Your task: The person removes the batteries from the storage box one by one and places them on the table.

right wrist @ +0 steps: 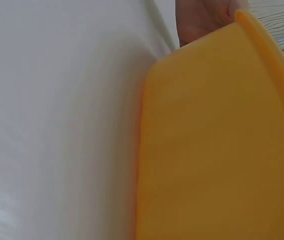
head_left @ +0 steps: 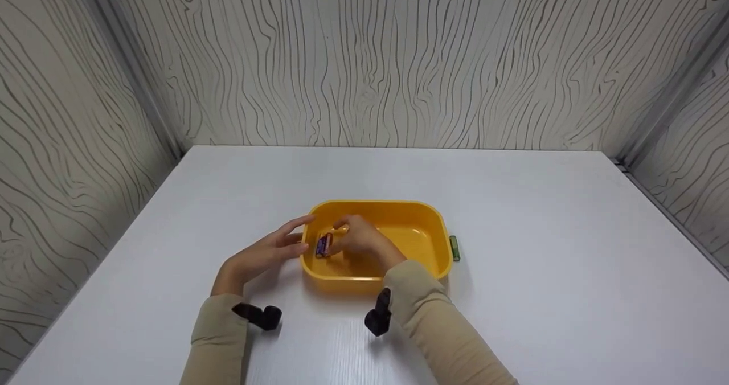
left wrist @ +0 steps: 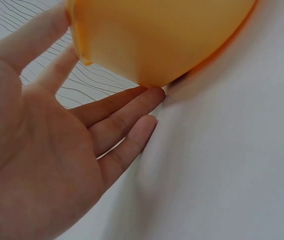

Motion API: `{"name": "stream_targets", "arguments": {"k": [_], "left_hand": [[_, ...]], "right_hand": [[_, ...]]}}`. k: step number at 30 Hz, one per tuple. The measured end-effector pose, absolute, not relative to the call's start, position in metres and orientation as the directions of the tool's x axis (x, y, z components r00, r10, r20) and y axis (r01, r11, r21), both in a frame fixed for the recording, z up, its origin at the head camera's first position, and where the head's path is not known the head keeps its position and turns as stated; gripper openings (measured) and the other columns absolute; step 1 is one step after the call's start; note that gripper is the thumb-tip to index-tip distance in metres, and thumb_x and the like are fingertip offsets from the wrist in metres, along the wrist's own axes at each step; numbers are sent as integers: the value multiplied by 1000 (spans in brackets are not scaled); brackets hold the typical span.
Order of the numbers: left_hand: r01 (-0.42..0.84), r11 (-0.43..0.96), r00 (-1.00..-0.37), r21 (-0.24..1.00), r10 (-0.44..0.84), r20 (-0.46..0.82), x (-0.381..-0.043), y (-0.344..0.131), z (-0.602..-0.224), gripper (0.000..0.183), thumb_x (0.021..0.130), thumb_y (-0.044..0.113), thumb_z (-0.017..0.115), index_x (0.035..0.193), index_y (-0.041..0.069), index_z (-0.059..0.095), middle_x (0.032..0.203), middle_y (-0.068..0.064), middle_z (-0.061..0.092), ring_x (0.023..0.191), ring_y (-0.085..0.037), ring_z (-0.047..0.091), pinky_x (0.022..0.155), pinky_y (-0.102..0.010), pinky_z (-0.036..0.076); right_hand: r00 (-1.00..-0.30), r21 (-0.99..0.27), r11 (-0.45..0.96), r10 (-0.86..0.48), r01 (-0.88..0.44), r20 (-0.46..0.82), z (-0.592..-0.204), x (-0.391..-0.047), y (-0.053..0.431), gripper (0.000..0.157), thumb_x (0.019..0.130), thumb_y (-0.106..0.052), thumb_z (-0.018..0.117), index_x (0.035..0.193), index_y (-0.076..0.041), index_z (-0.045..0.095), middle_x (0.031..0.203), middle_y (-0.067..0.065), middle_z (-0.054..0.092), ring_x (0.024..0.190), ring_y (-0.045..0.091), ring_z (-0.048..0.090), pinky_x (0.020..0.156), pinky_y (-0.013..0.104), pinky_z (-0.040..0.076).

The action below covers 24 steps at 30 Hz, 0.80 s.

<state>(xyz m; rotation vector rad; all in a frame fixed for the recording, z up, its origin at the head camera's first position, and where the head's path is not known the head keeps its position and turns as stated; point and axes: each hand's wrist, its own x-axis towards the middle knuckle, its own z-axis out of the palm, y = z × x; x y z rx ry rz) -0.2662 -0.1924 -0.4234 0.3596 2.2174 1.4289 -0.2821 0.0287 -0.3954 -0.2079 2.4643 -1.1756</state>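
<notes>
A yellow plastic tub (head_left: pixel 418 242) stands on the white table. My left hand (head_left: pixel 265 257) is at its left end, fingers fairly straight; in the left wrist view the fingertips (left wrist: pixel 154 95) touch the tub's wall and reach down near its base. Inside the tub, my right hand (head_left: pixel 361 240) is over the left half, thumb and forefinger curved and apart. Two small purple-and-red batteries (head_left: pixel 323 245) lie side by side at the tub's left end, close by the right thumb. The right wrist view shows only the tub's outer wall (right wrist: pixel 211 140) and part of the left hand.
A green battery (head_left: pixel 454 248) lies on the table against the tub's right side. The white table (head_left: pixel 541 231) extends around the tub. Wood-grain panels (head_left: pixel 364 60) rise behind it and at both sides. Black camera mounts (head_left: pixel 259 315) sit on both wrists.
</notes>
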Motion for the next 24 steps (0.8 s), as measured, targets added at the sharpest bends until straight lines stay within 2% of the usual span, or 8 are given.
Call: {"name": "stream_targets", "arguments": {"k": [5,12,18,24], "left_hand": [[-36,414,-849,910,468,-246,-266,-191,-424,61,95,43,56,149,42,27,160,-15,26,149,-40,22,117,-71,6],[-21,409,-854,912,467,-229,-266,-193,-424,61,95,42,57,148,42,28,160,-13,27,149,-39,24,117,-71,8],[-14,425,-855,905,463,-231,-266,-194,-423,61,94,43,57,148,43,28,160,-13,28,149,-39,23,116,-72,8],[-16,433,-858,901,457,-234,-266,-193,-424,61,94,45,57,147,44,28,160,-13,28,149,-40,24,117,-71,9]], "right_hand": [[-915,-769,634,-259,80,-309,-401,-280,23,57,79,-12,78,131,-7,54,125,14,60,97,23,55,102,37,50],[-926,-731,682,-271,8,-263,-406,-278,18,58,75,-13,82,127,-6,58,122,13,62,100,24,53,103,39,48],[-928,-711,703,-271,-9,-256,-407,-277,15,55,77,-14,80,127,-7,58,120,11,63,96,23,54,96,36,51],[-927,-654,755,-274,-42,-257,-406,-277,13,50,81,-16,78,126,-8,58,115,10,65,93,22,55,96,36,52]]}}
